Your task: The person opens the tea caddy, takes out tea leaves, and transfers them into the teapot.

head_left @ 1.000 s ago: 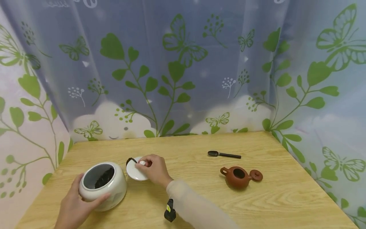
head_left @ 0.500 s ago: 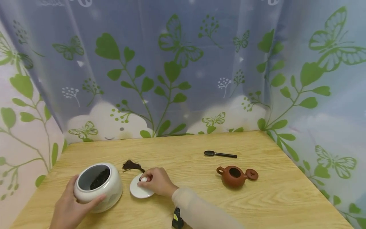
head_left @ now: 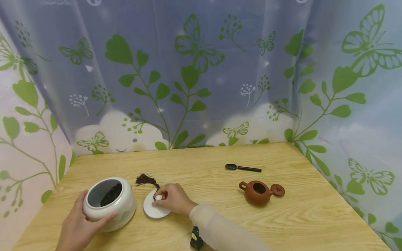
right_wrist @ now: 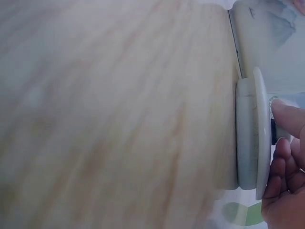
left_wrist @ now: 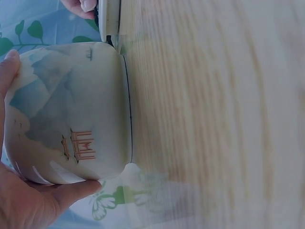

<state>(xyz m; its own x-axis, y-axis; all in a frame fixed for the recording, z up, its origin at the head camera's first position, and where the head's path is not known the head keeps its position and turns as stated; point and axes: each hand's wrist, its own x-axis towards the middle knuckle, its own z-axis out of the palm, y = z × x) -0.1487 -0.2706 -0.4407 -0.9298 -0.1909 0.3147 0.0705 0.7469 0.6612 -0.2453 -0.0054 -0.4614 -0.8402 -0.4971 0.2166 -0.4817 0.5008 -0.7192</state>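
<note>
A white ceramic jar [head_left: 122, 216], painted with a landscape and a small pavilion in the left wrist view, stands on the table at the left. Dark tea leaves [head_left: 111, 195] lie inside it. My left hand [head_left: 76, 221] grips its near left side, thumb across the front. Right of the jar, its white lid [head_left: 154, 211] sits flat on the table, knob up. My right hand [head_left: 174, 200] pinches the knob between thumb and fingers. From the knob a dark tassel [head_left: 146, 179] trails out to the back left. In the right wrist view the lid's underside [right_wrist: 247, 133] meets the tabletop.
To the right stands a small red-brown clay teapot [head_left: 255, 197] with its top uncovered. Its lid [head_left: 277, 190] lies against the spout end. Behind it is a black scoop [head_left: 243, 168]. Patterned curtains [head_left: 201, 87] border the wooden table [head_left: 201, 160] at the back and sides.
My right hand brought the lid toward me and slightly right, down onto the table; the tassel now lies spread behind it. My left hand has stayed on the jar.
</note>
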